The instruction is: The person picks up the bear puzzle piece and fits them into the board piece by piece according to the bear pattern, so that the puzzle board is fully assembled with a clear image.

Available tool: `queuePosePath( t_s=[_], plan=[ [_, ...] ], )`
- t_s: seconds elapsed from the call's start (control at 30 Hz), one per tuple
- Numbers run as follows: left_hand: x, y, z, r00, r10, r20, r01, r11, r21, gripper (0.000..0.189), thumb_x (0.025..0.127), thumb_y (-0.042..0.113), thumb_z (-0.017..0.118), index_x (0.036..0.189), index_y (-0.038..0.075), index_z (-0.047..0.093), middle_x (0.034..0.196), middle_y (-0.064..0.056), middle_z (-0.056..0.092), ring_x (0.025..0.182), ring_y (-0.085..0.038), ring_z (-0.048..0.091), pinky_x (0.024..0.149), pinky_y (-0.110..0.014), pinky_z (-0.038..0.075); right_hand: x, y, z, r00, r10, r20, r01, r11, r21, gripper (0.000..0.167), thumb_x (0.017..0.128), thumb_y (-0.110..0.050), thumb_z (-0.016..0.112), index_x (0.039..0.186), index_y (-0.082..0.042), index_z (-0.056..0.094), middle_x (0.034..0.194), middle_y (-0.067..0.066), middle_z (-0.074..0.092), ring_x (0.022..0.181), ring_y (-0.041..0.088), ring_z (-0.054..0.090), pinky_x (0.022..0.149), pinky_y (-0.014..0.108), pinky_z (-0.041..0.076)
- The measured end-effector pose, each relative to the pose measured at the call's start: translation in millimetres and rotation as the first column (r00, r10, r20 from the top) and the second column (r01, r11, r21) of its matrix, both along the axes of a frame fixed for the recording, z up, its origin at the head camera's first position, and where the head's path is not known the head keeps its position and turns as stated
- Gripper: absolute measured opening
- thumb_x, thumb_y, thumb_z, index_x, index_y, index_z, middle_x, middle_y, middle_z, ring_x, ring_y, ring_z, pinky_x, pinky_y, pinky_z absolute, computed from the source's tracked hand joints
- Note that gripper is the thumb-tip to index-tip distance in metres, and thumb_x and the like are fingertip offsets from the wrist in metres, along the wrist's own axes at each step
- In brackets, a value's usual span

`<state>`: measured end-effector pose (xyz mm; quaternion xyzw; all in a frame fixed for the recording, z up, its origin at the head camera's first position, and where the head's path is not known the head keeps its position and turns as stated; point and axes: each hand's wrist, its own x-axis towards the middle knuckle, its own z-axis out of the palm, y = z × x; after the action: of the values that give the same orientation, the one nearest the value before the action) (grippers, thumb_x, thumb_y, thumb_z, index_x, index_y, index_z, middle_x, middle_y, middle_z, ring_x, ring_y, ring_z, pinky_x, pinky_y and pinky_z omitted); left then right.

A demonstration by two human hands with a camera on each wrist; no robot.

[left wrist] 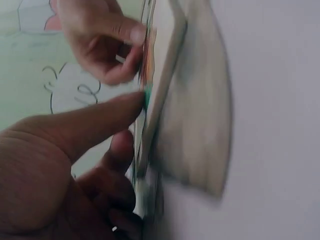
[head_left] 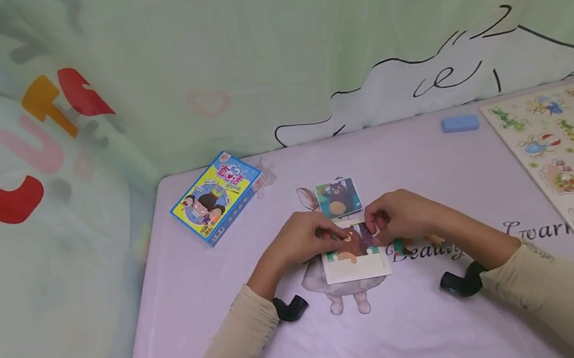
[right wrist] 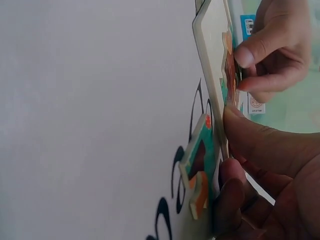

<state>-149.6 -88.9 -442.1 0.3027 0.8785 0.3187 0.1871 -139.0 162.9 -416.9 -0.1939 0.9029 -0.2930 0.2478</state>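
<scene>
A small jigsaw puzzle with a brown bear picture lies on the table, its lower strip of tray bare. My left hand is at its left side, thumb and forefinger pinching at the bear pieces. At the right side, my right hand grips the puzzle's edge, its thumb on the face and the other fingers curled beside it. Fingers partly hide the upper pieces. Just above the puzzle lies a bear picture card. Loose puzzle pieces rest near the right hand, partly under that wrist.
A blue and yellow card box stands at the back left. Toward the back right are a blue block and a wooden insect puzzle board. Printed curtains hang behind the table.
</scene>
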Motion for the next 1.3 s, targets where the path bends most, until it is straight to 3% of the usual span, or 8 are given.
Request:
queuePosePath(
  t_s=[0.17,0.3,0.53,0.73,1.07,1.3],
  plan=[
    [-7.8,-18.4,1.7,0.995,-0.082,0.054,0.082,0.997,0.007,0.029,0.083,0.017,0.086,0.111,0.022,0.081,0.090,0.006,0.065,0.081,-0.009,0.053,0.071,-0.021,0.043,-0.8,-1.4,-0.5,1.000,-0.010,-0.005,0.010,1.000,0.019,0.018,0.082,-0.021,0.085,0.082,-0.019,0.067,0.073,-0.001,0.054,0.072,0.017,0.050,0.065,0.032,0.038],
    [-10.6,-23.9,0.3,0.986,-0.156,0.052,0.155,0.987,0.031,0.035,0.080,0.017,0.088,0.114,0.021,0.080,0.093,0.004,0.065,0.080,-0.009,0.051,0.071,-0.021,0.042,-1.0,-0.4,-1.9,1.000,-0.010,0.006,0.010,1.000,0.015,0.017,0.082,-0.021,0.084,0.083,-0.019,0.067,0.073,-0.001,0.055,0.072,0.017,0.050,0.065,0.032,0.038],
    [-12.1,-25.1,-3.0,0.979,-0.201,0.019,0.201,0.979,0.023,0.034,0.082,0.021,0.087,0.115,0.022,0.080,0.090,0.004,0.058,0.078,-0.009,0.047,0.069,-0.020,0.038,0.1,-0.1,-0.3,1.000,-0.029,0.012,0.029,1.000,0.013,0.016,0.085,-0.020,0.083,0.084,-0.019,0.067,0.073,0.000,0.055,0.074,0.018,0.051,0.066,0.033,0.038],
    [-13.9,-28.1,-3.9,0.971,-0.238,0.028,0.237,0.971,0.037,0.036,0.079,0.022,0.089,0.114,0.023,0.080,0.097,0.006,0.061,0.082,-0.009,0.050,0.072,-0.020,0.041,0.5,-0.7,-0.5,0.999,-0.034,-0.002,0.034,0.999,0.014,0.016,0.086,-0.020,0.083,0.083,-0.018,0.067,0.073,-0.001,0.055,0.075,0.018,0.051,0.067,0.033,0.039],
    [-14.8,-27.4,-4.6,0.977,-0.211,0.022,0.210,0.977,0.041,0.037,0.077,0.023,0.090,0.114,0.023,0.080,0.100,0.006,0.061,0.086,-0.011,0.051,0.074,-0.021,0.039,1.8,3.2,-1.4,1.000,-0.022,-0.018,0.022,1.000,-0.011,0.013,0.088,-0.019,0.081,0.086,-0.019,0.068,0.074,-0.001,0.054,0.076,0.017,0.051,0.067,0.032,0.039],
    [-13.3,-27.1,-4.5,0.977,-0.211,0.026,0.210,0.977,0.041,0.036,0.078,0.023,0.089,0.112,0.022,0.081,0.100,0.004,0.060,0.089,-0.010,0.051,0.076,-0.022,0.039,2.9,14.7,4.1,0.998,0.057,-0.003,-0.057,0.998,-0.036,0.011,0.088,-0.022,0.081,0.093,-0.019,0.072,0.078,-0.003,0.059,0.078,0.016,0.053,0.068,0.031,0.043]
  ],
)
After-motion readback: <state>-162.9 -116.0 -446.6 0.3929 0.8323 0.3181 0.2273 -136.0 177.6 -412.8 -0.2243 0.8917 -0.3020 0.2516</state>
